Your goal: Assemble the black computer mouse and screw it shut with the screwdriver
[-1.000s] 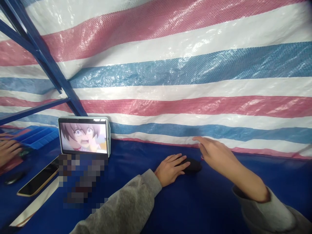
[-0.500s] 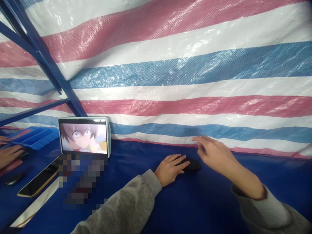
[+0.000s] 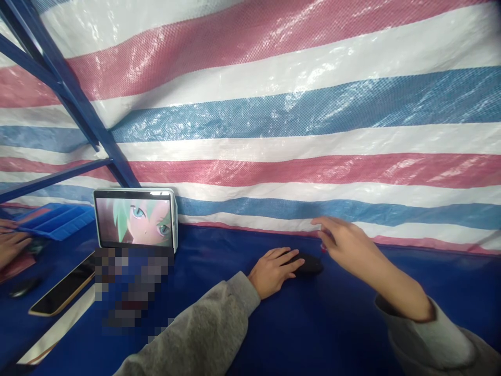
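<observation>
One smooth, black, rounded object shaped like a computer mouse [image 3: 312, 263], partly covered by the person's bare left hand [image 3: 274, 271] and lying on a dark blue, faintly glossy covering [image 3: 289, 334]. Touched by outspread fingers, draped over rather than wrapped around. Just right of that, apart from the left hand, a bare right hand [image 3: 344, 243], raised, index finger stretched leftward, thumb below. Cannot tell if pinching anything. By the right thumb, a tiny red spot [image 3: 323, 248], too small to make out. Behind both hands along the arms, loose grey cloth sleeves [image 3: 207, 324], the right one farther back.

Beyond and left of the left hand, an upright tablet in a pale case [image 3: 135, 222], showing a cartoon figure with pale green hair. Nearer, left of the left forearm, a pixelated patch [image 3: 129, 287], unreadable. Farther left, a flat phone with a dark screen and gold-coloured edge [image 3: 64, 287], lying aslant; beside it, a long white strip [image 3: 58, 329]; then a small dark oval object [image 3: 25, 287]. Well apart from both hands, at far left, a co-worker's hand [image 3: 13, 248], near a bright blue plastic tray with divided compartments [image 3: 68, 232].

Beyond both hands, a shiny woven plastic sheet striped red, white and blue [image 3: 274, 120]. Up and left of the left hand, dark blue metal bars [image 3: 80, 112].
</observation>
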The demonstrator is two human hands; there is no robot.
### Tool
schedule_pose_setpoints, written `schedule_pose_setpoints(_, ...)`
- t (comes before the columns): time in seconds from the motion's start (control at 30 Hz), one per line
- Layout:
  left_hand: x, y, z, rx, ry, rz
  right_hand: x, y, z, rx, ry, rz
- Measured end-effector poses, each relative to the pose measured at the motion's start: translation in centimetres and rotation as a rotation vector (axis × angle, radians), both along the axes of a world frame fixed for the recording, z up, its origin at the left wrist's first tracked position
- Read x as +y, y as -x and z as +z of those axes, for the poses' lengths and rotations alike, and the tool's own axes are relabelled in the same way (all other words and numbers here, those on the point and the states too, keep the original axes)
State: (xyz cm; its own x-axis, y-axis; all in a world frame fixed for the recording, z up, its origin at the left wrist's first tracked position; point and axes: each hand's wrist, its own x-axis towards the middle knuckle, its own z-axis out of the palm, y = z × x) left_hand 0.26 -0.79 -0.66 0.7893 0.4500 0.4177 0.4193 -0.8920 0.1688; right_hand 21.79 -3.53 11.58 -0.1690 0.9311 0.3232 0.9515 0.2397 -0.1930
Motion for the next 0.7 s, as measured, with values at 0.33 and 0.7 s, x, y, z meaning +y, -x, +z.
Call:
schedule_pose_setpoints(0.33,-0.15,-0.07,0.20,0.007,-0.013,0.004,0.01,0.32,0.07,-0.075,0.073,0.033)
schedule_pose_setpoints(0.7,-0.12,-0.06,0.07,-0.009,0.009,0.000,-0.09,0.12,0.40,-0.079,0.141,-0.005)
